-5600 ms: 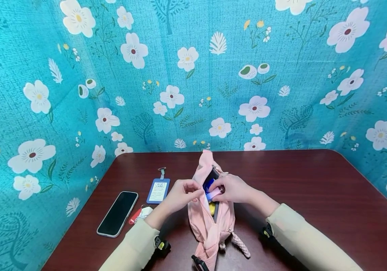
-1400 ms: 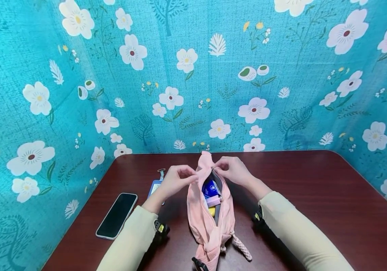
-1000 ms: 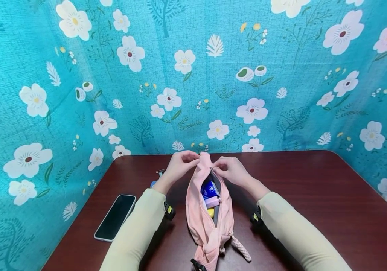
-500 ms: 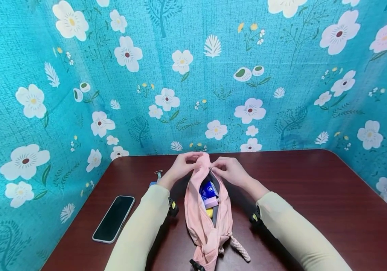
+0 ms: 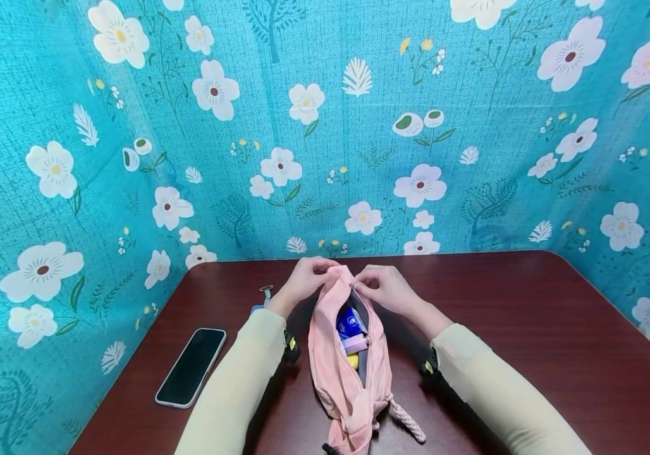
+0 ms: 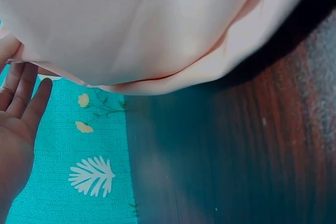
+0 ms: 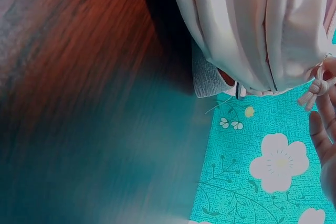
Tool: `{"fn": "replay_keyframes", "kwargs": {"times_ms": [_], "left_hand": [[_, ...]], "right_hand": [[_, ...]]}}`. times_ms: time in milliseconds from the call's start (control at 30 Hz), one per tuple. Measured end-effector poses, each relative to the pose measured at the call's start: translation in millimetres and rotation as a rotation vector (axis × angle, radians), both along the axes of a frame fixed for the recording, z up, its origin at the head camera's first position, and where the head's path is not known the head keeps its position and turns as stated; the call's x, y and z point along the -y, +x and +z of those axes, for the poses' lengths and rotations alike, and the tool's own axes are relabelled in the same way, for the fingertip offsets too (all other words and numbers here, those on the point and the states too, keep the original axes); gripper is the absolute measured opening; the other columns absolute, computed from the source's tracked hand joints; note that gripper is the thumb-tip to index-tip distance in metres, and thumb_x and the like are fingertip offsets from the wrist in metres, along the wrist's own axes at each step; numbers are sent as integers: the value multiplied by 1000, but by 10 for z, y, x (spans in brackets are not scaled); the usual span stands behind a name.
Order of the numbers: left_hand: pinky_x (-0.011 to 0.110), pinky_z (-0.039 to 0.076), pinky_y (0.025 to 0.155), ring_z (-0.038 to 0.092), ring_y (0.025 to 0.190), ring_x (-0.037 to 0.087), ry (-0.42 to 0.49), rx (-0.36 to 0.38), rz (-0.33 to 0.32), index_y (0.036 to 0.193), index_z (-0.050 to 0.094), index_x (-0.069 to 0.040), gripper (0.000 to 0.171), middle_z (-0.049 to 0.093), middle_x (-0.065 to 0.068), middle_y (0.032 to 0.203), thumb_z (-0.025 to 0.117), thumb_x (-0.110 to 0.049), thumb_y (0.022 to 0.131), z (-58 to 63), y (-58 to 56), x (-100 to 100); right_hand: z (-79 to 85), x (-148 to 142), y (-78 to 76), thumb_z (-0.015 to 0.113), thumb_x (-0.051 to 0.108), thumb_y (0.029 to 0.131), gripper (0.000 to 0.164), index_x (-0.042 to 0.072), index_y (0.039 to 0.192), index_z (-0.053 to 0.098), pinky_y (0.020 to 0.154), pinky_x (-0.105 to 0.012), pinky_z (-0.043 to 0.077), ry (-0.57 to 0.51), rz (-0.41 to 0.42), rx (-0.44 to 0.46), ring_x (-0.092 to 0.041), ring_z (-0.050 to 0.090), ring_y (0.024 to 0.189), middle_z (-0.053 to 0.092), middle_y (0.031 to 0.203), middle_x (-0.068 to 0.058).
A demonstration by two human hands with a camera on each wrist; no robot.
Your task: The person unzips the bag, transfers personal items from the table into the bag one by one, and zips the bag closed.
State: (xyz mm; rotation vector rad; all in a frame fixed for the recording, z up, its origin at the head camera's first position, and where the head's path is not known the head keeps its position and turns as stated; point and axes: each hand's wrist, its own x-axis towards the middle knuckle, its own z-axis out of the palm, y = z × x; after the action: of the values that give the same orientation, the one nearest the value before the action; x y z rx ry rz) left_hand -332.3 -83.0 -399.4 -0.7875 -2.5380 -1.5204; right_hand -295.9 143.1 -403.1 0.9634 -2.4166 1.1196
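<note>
A pink fabric waist bag [image 5: 325, 366] lies lengthwise on the table, its zipped mouth gaping. Inside show a blue packet [image 5: 349, 322], a small lilac object [image 5: 355, 344] and something yellow [image 5: 353, 361]. At the bag's far end, my left hand [image 5: 306, 279] pinches the pink fabric between thumb and fingers. Just right of it, my right hand [image 5: 387, 289] pinches the zipper pull at the far end of the opening. The right wrist view shows a knotted cord [image 7: 317, 87] at the right fingers. In the left wrist view, the left hand [image 6: 16, 135] is partly cut off.
A phone [image 5: 191, 368] lies screen up at the left. A badge clip [image 5: 267, 294] shows beyond the left forearm, which hides most of the badge. A braided cord [image 5: 406, 422] trails from the bag's near right side. A floral curtain [image 5: 325, 158] stands behind the table.
Earlier my right hand was inside the bag on the lilac object; it moved to the zipper pull. My left hand went from the rim to the far end, which has now shifted slightly nearer.
</note>
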Motion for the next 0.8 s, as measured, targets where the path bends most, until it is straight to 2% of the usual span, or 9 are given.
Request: {"fn": "replay_keyframes", "kwargs": {"times_ms": [200,367,533,800], "left_hand": [[30,53,81,64,89,22,-24,-43,39,105,74,-1,19,70,10,97,72,-10,88,19,15,-18],[31,53,82,62,90,22,-36,-18,69,107,74,-3,20,70,9,98,71,-12,89,20,3,-33],[32,53,82,62,90,22,-37,-23,94,107,74,-4,20,70,9,100,71,-13,89,11,-1,-51],[29,52,77,63,86,17,-4,-23,72,105,74,-4,19,72,7,98,72,-14,89,30,-25,-147]], "right_hand": [[6,-39,69,74,6,85,7,11,90,76,61,-26,51,-24,23,2,-8,58,68,66,82,9],[34,-79,191,74,3,84,9,10,88,75,58,-25,49,-30,68,19,-8,56,65,66,81,9],[51,-125,341,74,1,82,11,12,84,74,54,-27,47,-3,121,-3,-9,52,61,62,77,11],[79,-199,516,74,-2,80,17,15,83,73,53,-29,47,-36,178,-17,-21,55,61,61,77,11]]}}
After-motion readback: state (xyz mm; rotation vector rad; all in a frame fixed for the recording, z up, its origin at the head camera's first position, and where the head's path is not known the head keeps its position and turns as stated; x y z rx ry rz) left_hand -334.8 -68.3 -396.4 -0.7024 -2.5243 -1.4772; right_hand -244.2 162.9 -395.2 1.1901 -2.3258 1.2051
